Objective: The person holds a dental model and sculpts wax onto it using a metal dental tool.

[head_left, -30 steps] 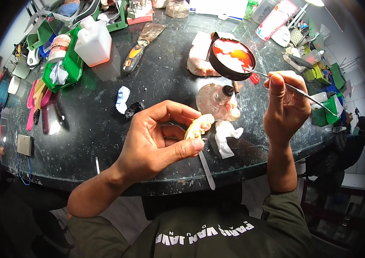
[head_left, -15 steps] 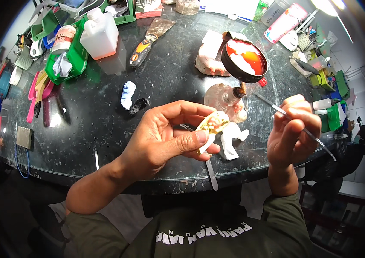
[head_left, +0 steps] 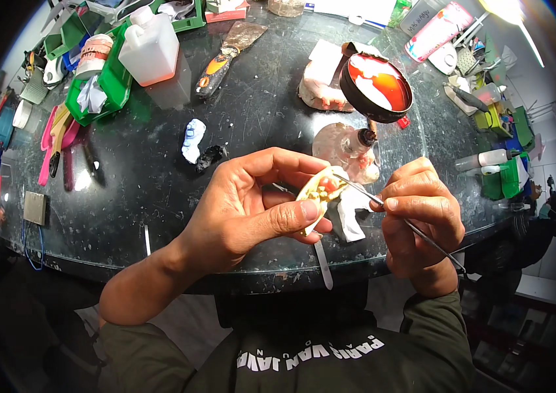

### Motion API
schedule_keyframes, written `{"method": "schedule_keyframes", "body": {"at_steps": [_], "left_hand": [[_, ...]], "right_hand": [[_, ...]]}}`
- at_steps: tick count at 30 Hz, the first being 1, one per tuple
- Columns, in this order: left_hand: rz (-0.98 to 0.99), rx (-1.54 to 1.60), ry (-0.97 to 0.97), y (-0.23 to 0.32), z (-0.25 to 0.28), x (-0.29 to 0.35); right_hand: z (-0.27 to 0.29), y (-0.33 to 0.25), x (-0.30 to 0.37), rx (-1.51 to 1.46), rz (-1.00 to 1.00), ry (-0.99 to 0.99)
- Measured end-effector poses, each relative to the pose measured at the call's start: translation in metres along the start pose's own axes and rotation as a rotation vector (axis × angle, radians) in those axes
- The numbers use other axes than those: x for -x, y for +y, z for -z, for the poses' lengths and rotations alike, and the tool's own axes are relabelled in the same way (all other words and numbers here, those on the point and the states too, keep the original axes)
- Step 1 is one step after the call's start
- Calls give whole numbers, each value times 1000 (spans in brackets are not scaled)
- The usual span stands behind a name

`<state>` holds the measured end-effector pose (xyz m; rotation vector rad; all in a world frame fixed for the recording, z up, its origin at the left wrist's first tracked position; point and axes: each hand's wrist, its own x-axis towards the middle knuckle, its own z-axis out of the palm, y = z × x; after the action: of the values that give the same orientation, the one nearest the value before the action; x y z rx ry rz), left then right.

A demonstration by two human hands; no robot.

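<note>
Pinched between the thumb and fingers of my left hand (head_left: 242,213) is a small yellowish dental cast (head_left: 317,196) with a pink patch on it, tilted up. My right hand (head_left: 422,213) grips a thin metal carving instrument (head_left: 363,190) like a pen. Its tip meets the cast's upper edge; whether it presses in is too small to tell. Just beyond the cast lies a white curved piece (head_left: 354,219) on the dark tabletop (head_left: 153,203). A flat metal blade (head_left: 323,268) sticks out below my left fingers, over the table's near edge.
Ahead stand a glass burner (head_left: 340,144) and a round black pan (head_left: 382,98) of red material, beside a pinkish-white block (head_left: 320,88). A bluish-white piece (head_left: 192,141), a scraper (head_left: 215,69), a plastic bottle (head_left: 150,56) and a green bin (head_left: 117,92) are farther left.
My right hand has moved left and turned, bringing the instrument's tip to the cast. The cast has tilted slightly in my left hand, which stays in place.
</note>
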<state>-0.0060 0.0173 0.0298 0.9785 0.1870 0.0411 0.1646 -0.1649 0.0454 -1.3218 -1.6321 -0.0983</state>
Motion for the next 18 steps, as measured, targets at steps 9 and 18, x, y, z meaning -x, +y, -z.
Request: {"method": "schedule_keyframes", "body": {"at_steps": [9, 18], "left_hand": [[-40, 8, -15, -1, 2, 0], [-13, -10, 24, -3, 1, 0]], "right_hand": [[0, -2, 1, 5, 12, 4], [-2, -6, 3, 18, -32, 7]]}}
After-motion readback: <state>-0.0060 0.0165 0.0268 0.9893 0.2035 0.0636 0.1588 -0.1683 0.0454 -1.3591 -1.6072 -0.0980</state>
